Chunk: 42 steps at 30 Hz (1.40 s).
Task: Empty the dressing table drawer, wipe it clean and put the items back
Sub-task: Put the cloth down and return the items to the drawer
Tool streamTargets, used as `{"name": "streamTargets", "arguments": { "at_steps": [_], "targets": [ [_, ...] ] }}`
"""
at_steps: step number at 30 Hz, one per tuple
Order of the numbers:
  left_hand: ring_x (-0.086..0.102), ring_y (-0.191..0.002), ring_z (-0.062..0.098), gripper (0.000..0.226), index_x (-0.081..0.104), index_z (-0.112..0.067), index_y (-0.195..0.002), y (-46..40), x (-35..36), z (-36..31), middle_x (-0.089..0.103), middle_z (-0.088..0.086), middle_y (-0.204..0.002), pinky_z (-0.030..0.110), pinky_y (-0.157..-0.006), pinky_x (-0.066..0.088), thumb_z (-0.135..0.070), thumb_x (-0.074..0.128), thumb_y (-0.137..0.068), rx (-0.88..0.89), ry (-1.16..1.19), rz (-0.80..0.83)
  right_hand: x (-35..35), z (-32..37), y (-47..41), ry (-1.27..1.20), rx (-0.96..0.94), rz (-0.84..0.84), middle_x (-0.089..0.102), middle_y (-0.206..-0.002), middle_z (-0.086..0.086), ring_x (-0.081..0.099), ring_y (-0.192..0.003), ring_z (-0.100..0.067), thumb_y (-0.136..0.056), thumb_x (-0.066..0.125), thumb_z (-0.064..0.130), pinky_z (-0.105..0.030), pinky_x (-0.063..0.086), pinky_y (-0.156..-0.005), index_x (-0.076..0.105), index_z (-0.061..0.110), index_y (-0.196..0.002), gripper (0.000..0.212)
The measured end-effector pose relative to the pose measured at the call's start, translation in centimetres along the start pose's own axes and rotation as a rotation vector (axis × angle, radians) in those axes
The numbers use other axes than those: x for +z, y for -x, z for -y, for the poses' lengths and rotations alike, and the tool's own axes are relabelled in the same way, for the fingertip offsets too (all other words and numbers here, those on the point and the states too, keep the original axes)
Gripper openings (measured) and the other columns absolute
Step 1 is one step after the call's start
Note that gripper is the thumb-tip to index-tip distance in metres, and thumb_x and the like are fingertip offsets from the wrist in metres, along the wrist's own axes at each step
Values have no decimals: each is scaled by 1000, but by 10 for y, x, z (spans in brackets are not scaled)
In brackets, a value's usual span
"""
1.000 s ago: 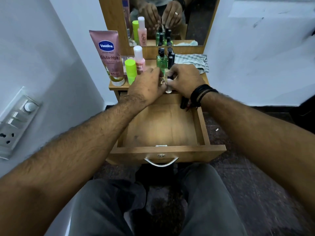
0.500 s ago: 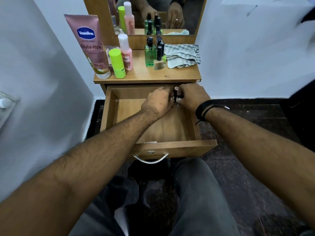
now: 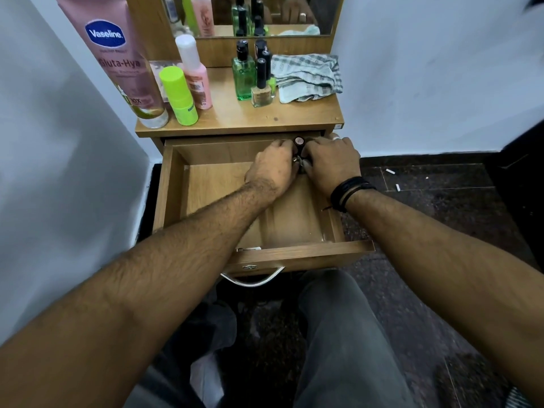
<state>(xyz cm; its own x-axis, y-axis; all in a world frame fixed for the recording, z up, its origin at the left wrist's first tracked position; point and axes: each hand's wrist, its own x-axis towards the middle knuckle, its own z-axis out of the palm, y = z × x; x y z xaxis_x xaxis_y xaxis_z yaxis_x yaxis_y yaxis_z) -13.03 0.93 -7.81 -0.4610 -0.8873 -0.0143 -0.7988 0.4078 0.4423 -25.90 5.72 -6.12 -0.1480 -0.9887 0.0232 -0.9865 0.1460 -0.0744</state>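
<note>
The wooden drawer [image 3: 173,187] is pulled open, its floor bare apart from what my hands hold. My left hand [image 3: 272,169] and my right hand [image 3: 331,163] meet at the drawer's back right corner, fingers curled round several small dark bottles [image 3: 299,141]; one round cap shows between them. How many bottles each hand holds is hidden. On the tabletop [image 3: 235,116] stand a pink Vaseline tube [image 3: 123,66], a lime green bottle [image 3: 178,95], a pink bottle [image 3: 195,75], a green glass bottle [image 3: 243,75] and a nail polish bottle [image 3: 261,89].
A checked cloth [image 3: 307,76] lies crumpled at the tabletop's back right. A mirror [image 3: 253,13] rises behind the bottles. White walls close in on both sides. The drawer's metal handle [image 3: 253,279] juts toward my knees. Dark stone floor [image 3: 426,195] lies to the right.
Both hands came down together from the tabletop's front edge into the drawer's back right corner, carrying the small bottles. My view has tilted downward and moved closer.
</note>
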Motion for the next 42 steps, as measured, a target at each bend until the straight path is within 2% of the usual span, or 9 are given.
{"name": "streamTargets", "arguments": {
  "at_steps": [7, 13, 19, 24, 28, 33, 37, 42],
  "targets": [
    [58, -114, 36, 29, 53, -19, -120, 1, 0, 0, 59, 8, -124, 46, -90, 49, -32, 61, -95, -23, 5, -16, 2, -1, 3, 37, -9, -40, 54, -122, -5, 53, -111, -31, -100, 54, 39, -47, 48, -93, 68, 19, -115, 29],
    [59, -113, 35, 31, 54, -19, -119, 7, -4, 2, 59, 7, -124, 45, -88, 48, -34, 63, -93, -15, -2, -21, 1, -2, 8, 27, -18, -51, 55, -121, -5, 55, -106, -31, -100, 51, 41, -46, 47, -92, 68, 18, -114, 31],
    [59, -112, 34, 30, 53, -18, -117, 22, -25, 9, 57, 7, -123, 47, -89, 50, -34, 64, -94, 18, -30, -62, -14, 1, 15, -14, -15, -112, 59, -119, -5, 57, -107, -31, -96, 56, 40, -43, 45, -94, 69, 19, -114, 29],
    [60, -109, 35, 32, 55, -15, -121, 27, -65, 16, 57, 8, -123, 47, -90, 51, -36, 59, -97, 92, -68, -164, -45, 18, 5, -80, -45, -188, 62, -113, -6, 58, -106, -33, -96, 55, 38, -44, 50, -85, 71, 19, -109, 28],
    [62, -101, 28, 26, 57, -14, -120, 19, -104, 18, 56, 8, -122, 44, -84, 51, -29, 57, -99, 149, -99, -319, -68, 37, -15, -180, -26, -189, 59, -124, -3, 58, -113, -31, -97, 55, 39, -47, 50, -93, 65, 23, -122, 32],
    [61, -108, 30, 34, 56, -11, -130, 0, -139, 14, 47, 6, -137, 48, -87, 53, -18, 56, -97, 169, -114, -406, -84, 59, -41, -281, -55, -250, 59, -130, -3, 58, -118, -27, -98, 56, 38, -47, 48, -100, 53, 26, -142, 46],
    [59, -115, 34, 48, 50, -14, -140, -19, -149, 12, 43, 1, -146, 50, -91, 52, -10, 58, -93, 121, -158, -359, -92, 69, -58, -286, -52, -243, 56, -129, -4, 58, -115, -29, -100, 53, 37, -47, 50, -97, 43, 30, -150, 51],
    [59, -119, 35, 48, 50, -18, -140, -33, -145, 11, 43, 0, -149, 48, -90, 53, -11, 58, -93, 20, -205, -294, -90, 73, -69, -264, -74, -226, 54, -129, -6, 58, -114, -32, -101, 51, 34, -47, 51, -96, 49, 29, -146, 45]
  ]
}}
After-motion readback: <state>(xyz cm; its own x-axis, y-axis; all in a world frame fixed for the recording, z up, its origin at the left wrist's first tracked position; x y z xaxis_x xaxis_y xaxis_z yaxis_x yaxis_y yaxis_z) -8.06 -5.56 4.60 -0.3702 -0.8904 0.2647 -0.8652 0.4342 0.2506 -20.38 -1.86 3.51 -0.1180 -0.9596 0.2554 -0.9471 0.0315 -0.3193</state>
